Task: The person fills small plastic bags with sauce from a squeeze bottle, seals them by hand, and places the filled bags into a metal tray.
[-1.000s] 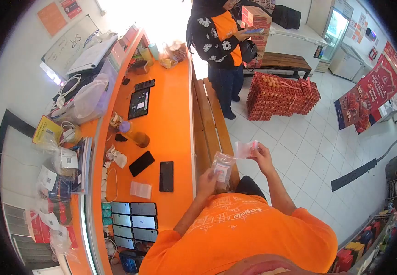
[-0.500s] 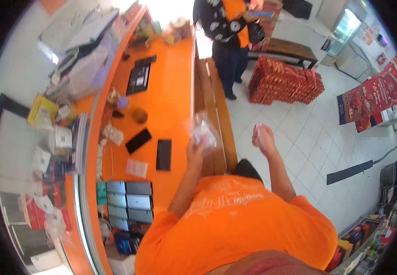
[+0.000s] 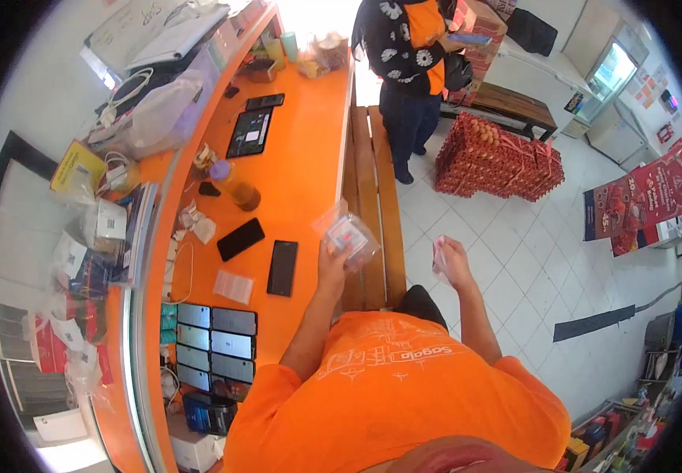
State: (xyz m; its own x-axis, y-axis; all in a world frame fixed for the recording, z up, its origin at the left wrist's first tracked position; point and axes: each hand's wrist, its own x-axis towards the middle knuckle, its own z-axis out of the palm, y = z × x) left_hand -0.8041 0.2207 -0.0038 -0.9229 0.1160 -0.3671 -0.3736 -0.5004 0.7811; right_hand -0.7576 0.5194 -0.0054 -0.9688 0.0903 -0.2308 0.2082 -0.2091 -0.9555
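My left hand [image 3: 333,267] is closed on the lower edge of a clear plastic packet [image 3: 350,240] with small items inside, too indistinct to name. It is held beside the counter's edge, above the wooden bench. My right hand [image 3: 457,266] is raised over the tiled floor, its fingers pinched on a small, crumpled, clear-and-pinkish plastic piece [image 3: 439,261]. The two hands are apart. Nearest my left hand on the orange counter [image 3: 297,189] lie two dark phones, one straight [image 3: 282,268] and one slanted [image 3: 241,240], and a pale clear sheet [image 3: 234,287].
Several phones [image 3: 232,344] lie in rows on the counter, near a bottle [image 3: 234,188] and a tablet [image 3: 249,132]. A slatted wooden bench [image 3: 371,205] runs alongside. Ahead stands a person [image 3: 405,94] holding a phone, beside stacked red egg trays [image 3: 498,158].
My right hand has turned and lowered slightly, and the plastic in its fingers now shows more. My left hand still holds the packet. The whole view has shifted a little.
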